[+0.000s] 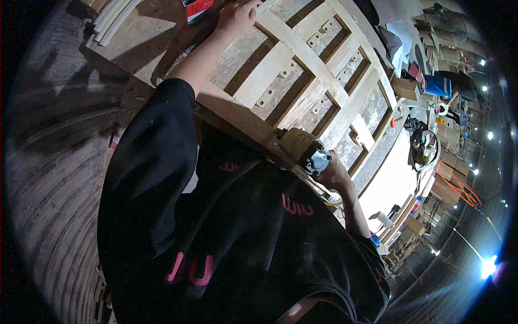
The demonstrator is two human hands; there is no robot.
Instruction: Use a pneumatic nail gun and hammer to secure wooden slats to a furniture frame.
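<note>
Strips: long, pale, curved pieces of moulding (116, 20) lie side by side at the far left corner of the brown wooden surface (148, 29).
Box: a small red and white carton (198, 7) sits near the far edge of the surface, left of the raised arm.
Left hand: the bare left hand (237, 19) reaches over to the far left end of the frame, touching or just above it; the fingers curl, but whether the grip closes on anything I cannot tell.
Frame: a large slatted frame of pale, unpainted wood (302, 50) lies flat across the surface, its near side along the near edge; small drilled wooden pieces (268, 97) show in its gaps.
Power tool: a stubby, dull-yellow power tool with a black and clear end (305, 150) is at the near edge of the surface, over the frame's near side; its contact with the wood is hidden.
Right hand: the bare right hand (335, 174) holds the tool, fingers mostly hidden behind it.
Block: a brown wooden block (406, 89) stands beyond the frame's right side, just beside a bright blue box (437, 86).
</note>
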